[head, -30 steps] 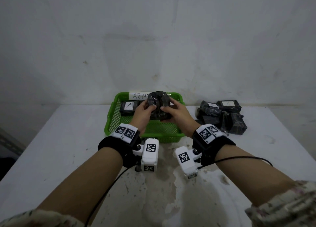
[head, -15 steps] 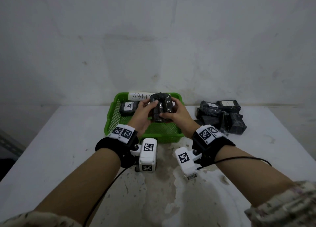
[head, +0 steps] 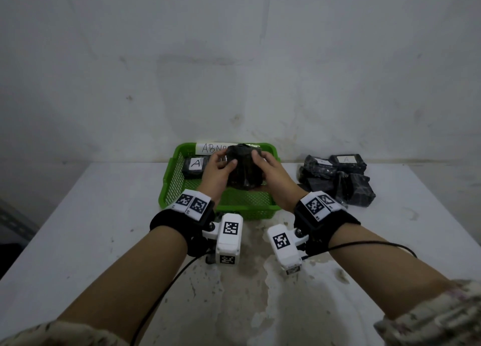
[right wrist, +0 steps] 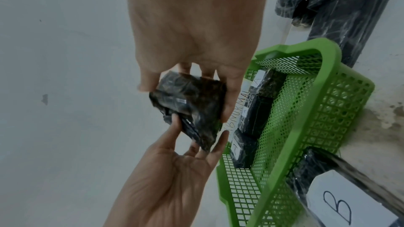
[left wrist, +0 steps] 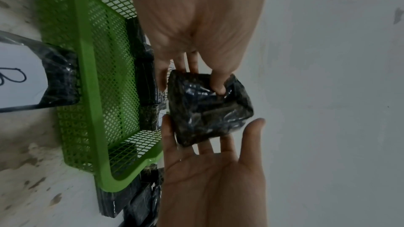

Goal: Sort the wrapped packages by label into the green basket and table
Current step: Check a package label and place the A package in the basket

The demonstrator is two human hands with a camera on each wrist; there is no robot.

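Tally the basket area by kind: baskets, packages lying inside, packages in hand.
green basket: 1
packages inside the basket: 3
held package, gripped between left hand and right hand: 1
Total: 5

Green mesh basket (head: pixel 171 186), glossy black packages (head: pixel 346 181), white labels (head: pixel 195 163)

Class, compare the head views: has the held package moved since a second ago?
Barely. The package stays above the green basket, only turned between both hands.
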